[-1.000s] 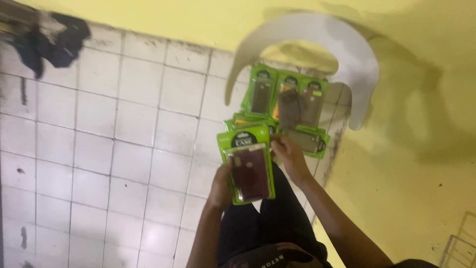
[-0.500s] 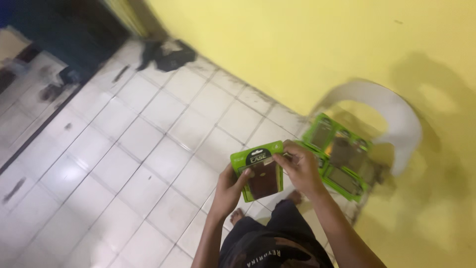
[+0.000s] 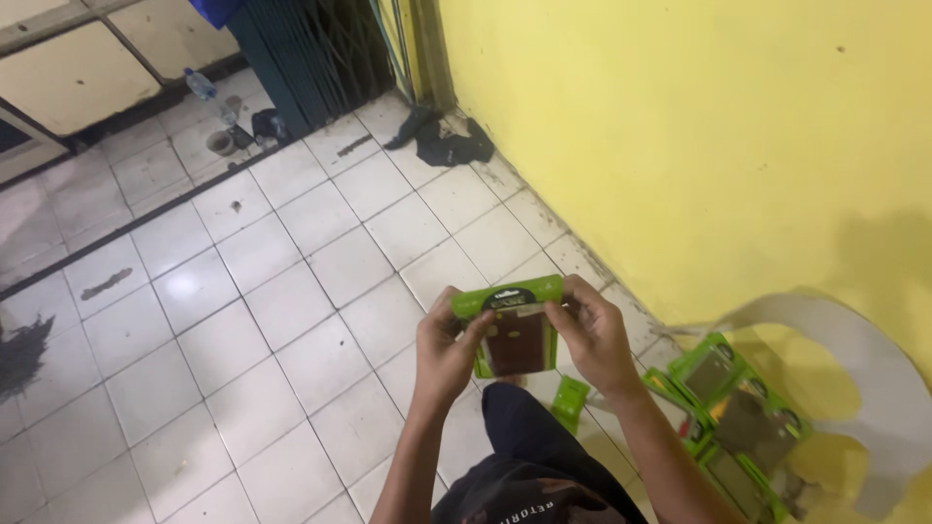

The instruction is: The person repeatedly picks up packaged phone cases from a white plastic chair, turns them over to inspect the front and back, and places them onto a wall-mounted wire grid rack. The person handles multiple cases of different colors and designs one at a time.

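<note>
A green packet (image 3: pixel 513 328) with a dark brown item showing through its clear front is held between both hands above the tiled floor (image 3: pixel 243 320). The grip of the left hand (image 3: pixel 449 347) is closed on the packet's left edge, and the grip of the right hand (image 3: pixel 594 335) is closed on its right edge and top corner. To the right of the right hand and lower, more green packets (image 3: pixel 738 408) are stacked on a white plastic chair (image 3: pixel 854 340) by the yellow wall (image 3: pixel 680 146).

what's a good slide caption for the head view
Both hands, left hand and right hand, hold a green package above a tiled floor.
</note>
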